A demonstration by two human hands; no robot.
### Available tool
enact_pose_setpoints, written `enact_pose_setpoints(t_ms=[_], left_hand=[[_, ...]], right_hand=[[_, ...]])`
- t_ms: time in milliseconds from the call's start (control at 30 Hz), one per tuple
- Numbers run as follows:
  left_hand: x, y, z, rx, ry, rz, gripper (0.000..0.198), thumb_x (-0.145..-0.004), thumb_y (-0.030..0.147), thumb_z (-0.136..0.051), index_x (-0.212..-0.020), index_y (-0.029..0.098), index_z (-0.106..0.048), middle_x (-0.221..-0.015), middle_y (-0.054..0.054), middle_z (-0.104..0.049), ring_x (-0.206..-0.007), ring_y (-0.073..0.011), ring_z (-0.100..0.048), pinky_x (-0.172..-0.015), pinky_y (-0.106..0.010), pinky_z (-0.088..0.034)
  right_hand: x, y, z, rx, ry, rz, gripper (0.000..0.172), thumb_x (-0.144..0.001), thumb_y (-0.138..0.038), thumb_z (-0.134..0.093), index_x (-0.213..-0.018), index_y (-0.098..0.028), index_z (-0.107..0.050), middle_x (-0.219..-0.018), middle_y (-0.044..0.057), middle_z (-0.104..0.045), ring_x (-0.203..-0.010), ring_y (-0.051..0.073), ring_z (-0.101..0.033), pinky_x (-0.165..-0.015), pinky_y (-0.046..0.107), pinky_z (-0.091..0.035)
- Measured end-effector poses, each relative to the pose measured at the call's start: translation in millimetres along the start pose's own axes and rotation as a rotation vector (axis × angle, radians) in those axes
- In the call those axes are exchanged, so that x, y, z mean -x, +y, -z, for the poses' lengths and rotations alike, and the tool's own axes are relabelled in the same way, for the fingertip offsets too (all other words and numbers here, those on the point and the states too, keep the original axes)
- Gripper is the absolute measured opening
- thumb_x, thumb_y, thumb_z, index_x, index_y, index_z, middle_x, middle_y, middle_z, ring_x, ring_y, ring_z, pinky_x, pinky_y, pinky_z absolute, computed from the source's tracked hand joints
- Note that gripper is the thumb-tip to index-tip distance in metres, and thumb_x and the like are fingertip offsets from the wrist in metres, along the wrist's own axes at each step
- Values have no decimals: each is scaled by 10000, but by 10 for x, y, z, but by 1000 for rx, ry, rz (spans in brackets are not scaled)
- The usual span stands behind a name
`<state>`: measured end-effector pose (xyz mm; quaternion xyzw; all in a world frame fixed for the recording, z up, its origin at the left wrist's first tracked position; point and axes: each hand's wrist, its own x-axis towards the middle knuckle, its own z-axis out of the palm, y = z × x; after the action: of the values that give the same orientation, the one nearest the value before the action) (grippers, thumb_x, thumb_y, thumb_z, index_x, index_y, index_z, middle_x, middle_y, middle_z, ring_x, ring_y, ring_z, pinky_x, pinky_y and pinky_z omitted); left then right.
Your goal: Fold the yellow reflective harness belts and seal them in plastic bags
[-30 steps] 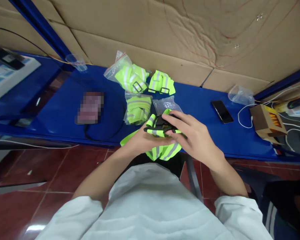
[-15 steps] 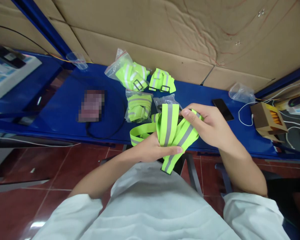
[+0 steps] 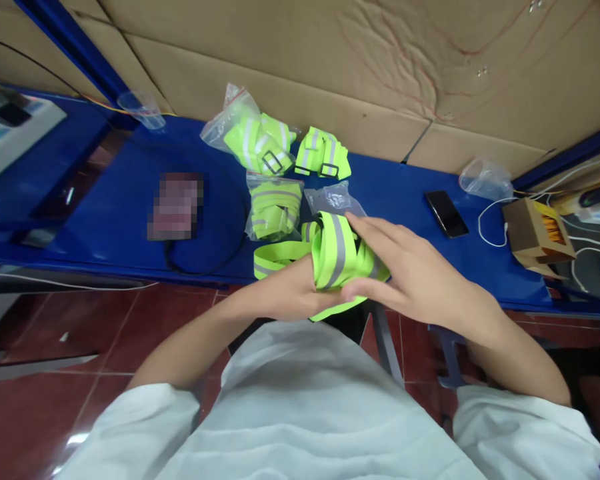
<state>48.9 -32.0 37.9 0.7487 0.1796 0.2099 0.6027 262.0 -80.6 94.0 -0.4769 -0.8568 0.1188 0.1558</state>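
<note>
A neon yellow reflective strap (image 3: 336,250) with a grey stripe is bunched in layers between my hands, just over the blue table's front edge. My left hand (image 3: 297,288) grips it from the left, its fingers partly hidden by the folds. Across the right side of the bundle lies my right hand (image 3: 400,270), thumb and fingers closed round it. A loop of yellow strap (image 3: 280,252) rests on the table beside my left wrist. Behind the bundle is a clear plastic bag (image 3: 336,198). A bagged strap (image 3: 275,208) lies to its left.
Farther back are another bagged strap (image 3: 263,143) and a folded strap with black buckles (image 3: 323,153). A phone (image 3: 446,213), a cardboard box (image 3: 537,233) and a plastic cup (image 3: 486,180) stand at right. A pixelated object (image 3: 175,205) lies at left.
My right hand has moved down and wrapped over the strap. The hanging strap end has been folded up into the bundle, which is now more compact.
</note>
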Motion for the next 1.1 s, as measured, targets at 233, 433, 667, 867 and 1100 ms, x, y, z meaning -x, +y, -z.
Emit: enact_pose_setpoints(t_ms=[233,433,667,867,1100], left_hand=[[-67,153,71,41,-71,79,120,-891,279,-739,-926,164,-740,-985,-58,-776,-913,-205,-717,-865,-313,-602],[-100,130,73,590,-44,278,343,-771,286,-909,-1058,165,-766,-978,-82,-803,-861,-225,-775,-776,-333,-652],[-51,123,31,343,-125,119,307,-904,439,-801,-848,139,-765,-837,-89,-761,-709,-163,-681,-677,-280,-599],[-77,216,111,135,-83,30,196,-950,326,-737,-847,164,-776,-826,-49,-793,-734,-152,-721,-759,-250,-591],[-125,218,96,55,-25,-9,193,-949,299,-698,-827,159,-748,-850,-49,-783,-810,-166,-727,-781,-247,-591]], right_hand=[[-54,-27,-48,-63,-89,6,633,-1062,-484,-572,-1566,-109,-498,-1520,191,-633,-1336,343,-676,-1084,474,-583],[-222,35,197,-139,67,-91,393,-1008,-427,-681,-1330,-202,-668,-1197,60,-770,-961,228,-745,-830,324,-579],[-287,124,384,-748,-109,-304,463,-972,-643,-669,-955,-193,-775,-858,37,-763,-767,195,-720,-690,311,-593],[-279,240,92,-789,69,-359,485,-951,-649,-699,-1182,-224,-731,-1035,62,-791,-857,202,-750,-729,326,-624],[-166,30,150,-243,-40,-44,545,-1021,-632,-592,-1367,-224,-699,-1359,101,-739,-1236,294,-714,-1056,417,-574]])
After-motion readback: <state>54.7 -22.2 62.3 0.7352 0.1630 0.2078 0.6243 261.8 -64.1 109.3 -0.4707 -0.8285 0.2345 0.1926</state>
